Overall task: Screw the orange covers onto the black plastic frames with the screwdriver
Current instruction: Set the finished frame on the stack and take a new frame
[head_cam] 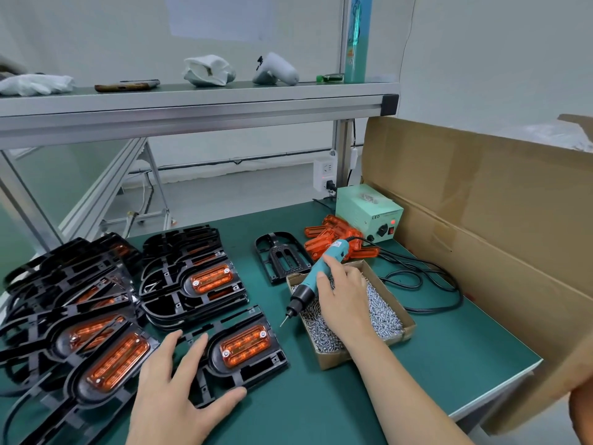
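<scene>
A black plastic frame point(256, 367) with an orange cover point(245, 345) screwed onto it lies on the green mat in front of me. My left hand point(179, 390) rests on its left part, fingers spread and straight, thumb at the near edge. My right hand point(343, 297) grips the teal electric screwdriver point(313, 277) above the cardboard tray of screws point(398, 326); its bit points down and left, off the frame. A bare black frame point(282, 258) lies farther back. Loose orange covers point(330, 236) are piled behind it.
Stacks of black frames with orange covers point(96, 316) fill the left of the mat. A green power unit point(369, 213) with a black cable point(426, 284) stands at the back right. A large open cardboard box point(500, 239) borders the right side. A shelf point(192, 104) runs overhead.
</scene>
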Demonstrator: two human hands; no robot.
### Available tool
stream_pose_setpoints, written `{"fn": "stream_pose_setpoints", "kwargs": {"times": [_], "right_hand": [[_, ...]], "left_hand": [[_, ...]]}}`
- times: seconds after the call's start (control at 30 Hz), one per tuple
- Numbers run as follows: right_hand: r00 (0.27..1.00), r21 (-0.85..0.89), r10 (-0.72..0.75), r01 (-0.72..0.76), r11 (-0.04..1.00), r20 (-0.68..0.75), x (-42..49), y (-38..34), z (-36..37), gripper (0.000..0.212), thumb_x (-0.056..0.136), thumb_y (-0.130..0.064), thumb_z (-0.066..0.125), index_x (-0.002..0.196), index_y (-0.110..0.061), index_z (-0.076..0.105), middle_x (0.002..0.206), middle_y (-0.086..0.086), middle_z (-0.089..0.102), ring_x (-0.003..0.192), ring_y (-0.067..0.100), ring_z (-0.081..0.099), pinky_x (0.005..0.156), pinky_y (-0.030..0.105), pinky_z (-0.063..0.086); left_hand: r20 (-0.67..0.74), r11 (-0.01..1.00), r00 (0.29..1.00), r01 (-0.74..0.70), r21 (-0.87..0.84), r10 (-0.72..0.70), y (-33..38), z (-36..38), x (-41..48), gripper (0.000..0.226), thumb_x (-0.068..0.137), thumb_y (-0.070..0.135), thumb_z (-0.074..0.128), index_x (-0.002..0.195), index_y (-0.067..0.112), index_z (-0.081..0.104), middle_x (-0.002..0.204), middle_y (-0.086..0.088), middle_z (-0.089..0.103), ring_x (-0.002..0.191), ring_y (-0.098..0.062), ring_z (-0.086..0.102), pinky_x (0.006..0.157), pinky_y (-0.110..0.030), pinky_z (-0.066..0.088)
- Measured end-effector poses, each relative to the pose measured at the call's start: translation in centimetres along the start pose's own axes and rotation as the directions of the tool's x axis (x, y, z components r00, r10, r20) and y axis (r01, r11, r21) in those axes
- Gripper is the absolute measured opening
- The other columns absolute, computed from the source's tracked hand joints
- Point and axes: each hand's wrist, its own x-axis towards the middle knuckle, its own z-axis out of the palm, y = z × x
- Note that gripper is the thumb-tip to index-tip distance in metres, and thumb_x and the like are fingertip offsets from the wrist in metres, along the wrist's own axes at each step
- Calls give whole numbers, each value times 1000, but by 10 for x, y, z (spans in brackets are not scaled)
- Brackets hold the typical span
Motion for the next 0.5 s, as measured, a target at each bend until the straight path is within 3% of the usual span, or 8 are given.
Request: {"fn": "stream_pose_setpoints", "kwargs": {"times": [0.13,0.3,0.5], "right_hand": [[999,-17,21,-20,1000,24,1,-1,-1,45,106,-41,37,151,-36,37,137,5,48,122,18,35,107,40,31],[999,-21,26,-26,999,26,1,-2,0,44,106,-41,36,150,-38,37,134,4,49,111,12,30,105,41,32],[1000,-18,14,-14,1000,13,1,-1,0,44,106,-41,37,150,-37,37,133,4,50,110,11,30,106,41,33]], "left_hand": [[-84,999,996,-19,31,22,4,-6,2,102,72,89,44,121,4,69,135,-24,50,114,-50,52,90,-65,48],[-137,999,991,5,53,3,0,-8,9,100,74,88,41,123,5,68,139,-22,46,120,-49,48,97,-61,43],[-62,991,998,-10,136,18,-2,-10,37,100,73,88,36,128,10,65,145,-18,41,131,-42,40,107,-57,33]]}}
